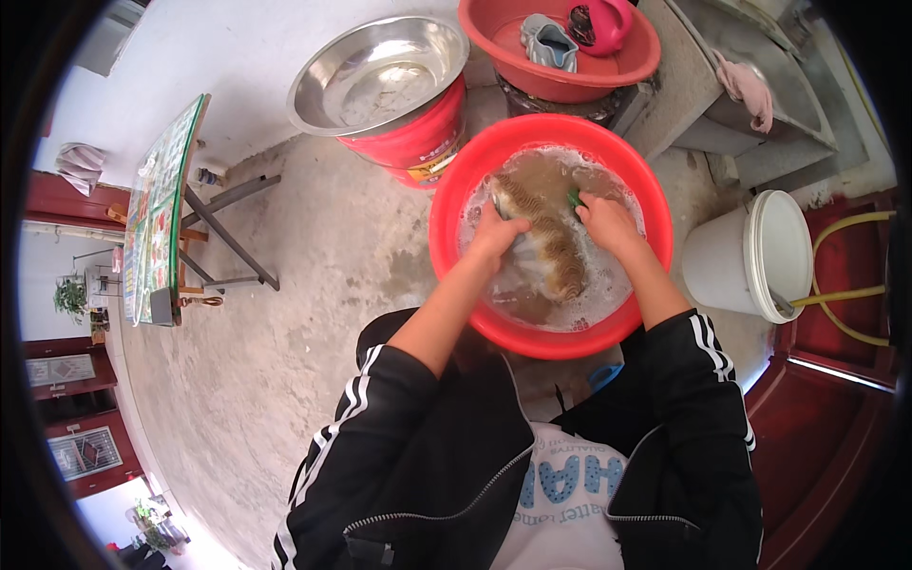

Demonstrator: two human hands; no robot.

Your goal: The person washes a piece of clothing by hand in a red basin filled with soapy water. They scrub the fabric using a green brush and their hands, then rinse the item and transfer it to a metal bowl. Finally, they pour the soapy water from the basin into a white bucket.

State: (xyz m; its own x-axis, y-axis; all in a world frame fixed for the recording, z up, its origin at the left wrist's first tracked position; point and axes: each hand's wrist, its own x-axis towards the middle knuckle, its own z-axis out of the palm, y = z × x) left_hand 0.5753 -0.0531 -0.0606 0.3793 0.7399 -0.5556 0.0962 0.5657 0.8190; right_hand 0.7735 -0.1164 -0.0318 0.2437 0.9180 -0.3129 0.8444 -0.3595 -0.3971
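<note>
A shoe (pixel 545 235) with a brown, ridged sole lies sole up in cloudy, sudsy water inside a red plastic basin (pixel 659 214). My left hand (pixel 496 231) grips the shoe's side, thumb near the sole, fingers partly hidden behind it. To the right of the shoe, my right hand (pixel 605 222) is closed around a small green object (pixel 574 199), perhaps a brush handle; most of it is hidden by the fingers and the water. Foam rings the basin's inner wall.
Behind stand a steel bowl (pixel 299 92) on a red bucket (pixel 399 153) and a second basin (pixel 506 68) holding a grey shoe (pixel 552 46) and a pink container (pixel 605 28). A white bucket (pixel 719 249) is at right, a folding table (pixel 167 206) at left.
</note>
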